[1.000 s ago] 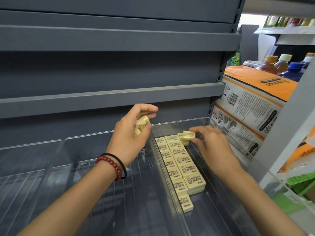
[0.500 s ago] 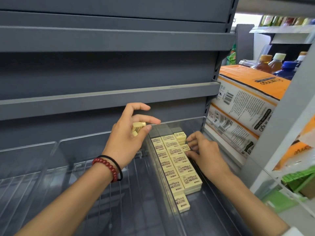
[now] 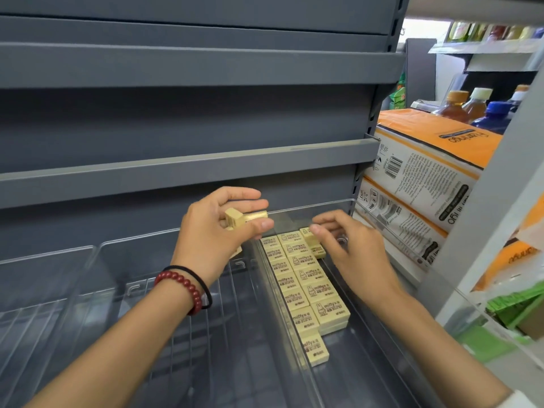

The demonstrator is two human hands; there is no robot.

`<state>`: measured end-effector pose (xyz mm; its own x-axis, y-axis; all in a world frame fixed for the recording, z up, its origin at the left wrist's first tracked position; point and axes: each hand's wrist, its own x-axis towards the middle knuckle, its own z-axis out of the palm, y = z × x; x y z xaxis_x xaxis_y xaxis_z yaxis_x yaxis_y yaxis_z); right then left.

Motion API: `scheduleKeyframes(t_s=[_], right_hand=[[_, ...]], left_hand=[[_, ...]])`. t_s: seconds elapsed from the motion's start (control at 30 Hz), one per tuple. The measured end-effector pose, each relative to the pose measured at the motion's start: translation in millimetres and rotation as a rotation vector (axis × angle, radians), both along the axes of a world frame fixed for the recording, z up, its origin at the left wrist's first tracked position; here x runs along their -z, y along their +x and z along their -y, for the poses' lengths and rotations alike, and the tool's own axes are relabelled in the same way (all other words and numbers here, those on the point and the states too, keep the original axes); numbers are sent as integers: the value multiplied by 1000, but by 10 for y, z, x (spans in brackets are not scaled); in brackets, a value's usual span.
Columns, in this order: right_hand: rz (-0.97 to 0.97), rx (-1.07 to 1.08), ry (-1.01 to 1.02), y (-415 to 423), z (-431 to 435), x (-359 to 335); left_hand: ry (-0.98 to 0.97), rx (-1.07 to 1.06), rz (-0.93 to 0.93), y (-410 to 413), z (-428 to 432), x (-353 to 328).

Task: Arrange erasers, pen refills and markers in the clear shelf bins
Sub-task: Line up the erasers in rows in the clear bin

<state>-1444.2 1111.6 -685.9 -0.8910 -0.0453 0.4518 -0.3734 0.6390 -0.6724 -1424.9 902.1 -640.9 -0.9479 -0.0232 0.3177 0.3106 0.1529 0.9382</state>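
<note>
— Where are the erasers?
— Under the grey shelf (image 3: 188, 169), in the rightmost clear bin (image 3: 368, 363): two rows of cream erasers (image 3: 306, 287) along its left wall.
— And the hands?
— The left grip (image 3: 212, 234) pinches loose erasers (image 3: 244, 217) above that wall. The right grip (image 3: 353, 248) curls over the rows' far end; I cannot tell whether it holds anything.

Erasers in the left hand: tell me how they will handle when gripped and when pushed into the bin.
Probably light and stiff: the left hand pinches several erasers with fingertips alone. Being flat-sided blocks, they should not roll, and the rows in the clear bin lie flat. Glossy wrappers may let a loose bundle slip apart.
</note>
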Motion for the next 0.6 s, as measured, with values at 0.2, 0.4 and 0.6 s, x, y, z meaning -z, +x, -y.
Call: scheduleKeyframes(t_s=[0.2,0.4,0.6], right_hand=[[-41,-286,-117,194,251,-143],[-71,-348,-242,227,278,-169],[-78,-335,-215,231,262,-183]], left_hand=[[86,152,38,10,-59,-18],[58,168,14,42,-95,-36],[-147,54,3,35,-81,3]])
